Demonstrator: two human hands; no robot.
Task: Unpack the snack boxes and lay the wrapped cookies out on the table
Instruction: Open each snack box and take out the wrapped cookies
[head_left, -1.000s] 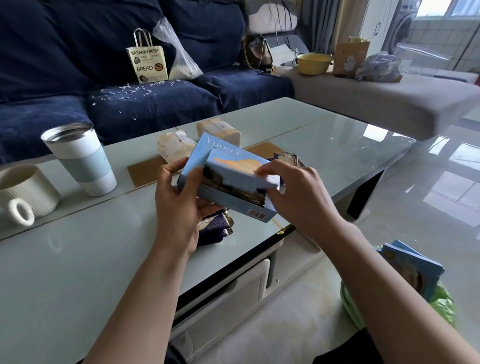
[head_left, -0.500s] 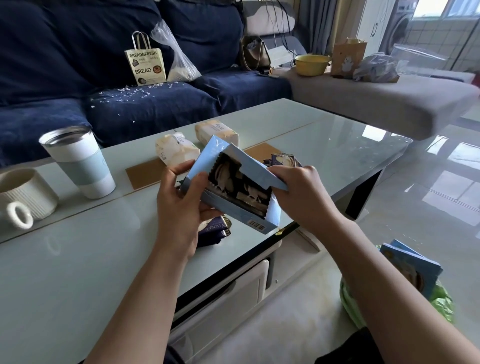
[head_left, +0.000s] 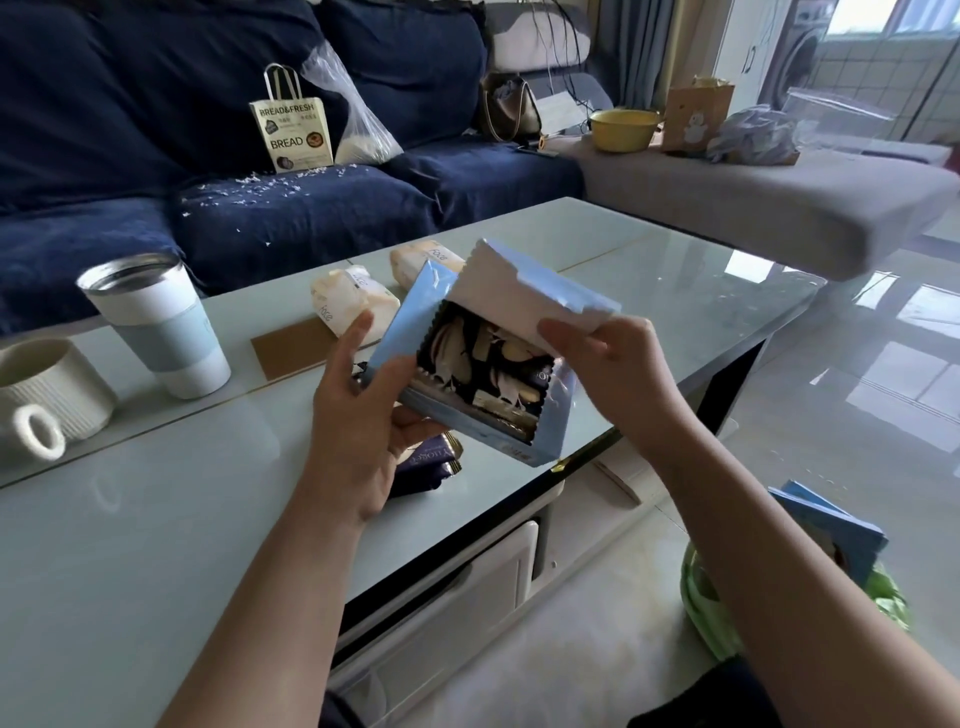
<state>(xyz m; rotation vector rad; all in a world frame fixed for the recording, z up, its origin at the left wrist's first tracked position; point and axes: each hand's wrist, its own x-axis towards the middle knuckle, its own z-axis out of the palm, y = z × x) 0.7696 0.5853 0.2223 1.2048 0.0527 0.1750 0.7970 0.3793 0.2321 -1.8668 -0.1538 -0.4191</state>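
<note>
A light blue snack box (head_left: 545, 431) is held above the near edge of the glass table (head_left: 156, 519). My left hand (head_left: 363, 415) grips its left side. My right hand (head_left: 613, 364) pinches the torn-open lid flap (head_left: 519, 301), lifted up and back. Inside the box, dark wrapped cookies (head_left: 483, 364) show through the opening. One dark purple wrapped cookie (head_left: 431, 462) lies on the table under my left hand. Two cream-coloured wrapped packs (head_left: 348, 301) (head_left: 421, 257) lie further back on the table.
A steel-rimmed tumbler (head_left: 156, 322) and a white ribbed mug (head_left: 47, 395) stand on the table's left. A brown card (head_left: 296, 345) lies behind the box. More blue boxes (head_left: 831, 535) sit in a green bag (head_left: 883, 603) on the floor at right. A blue sofa (head_left: 311, 208) stands behind the table.
My right hand has torn the lid flap open and lifted it up and back, exposing the wrapped cookies inside. My left hand keeps holding the box.
</note>
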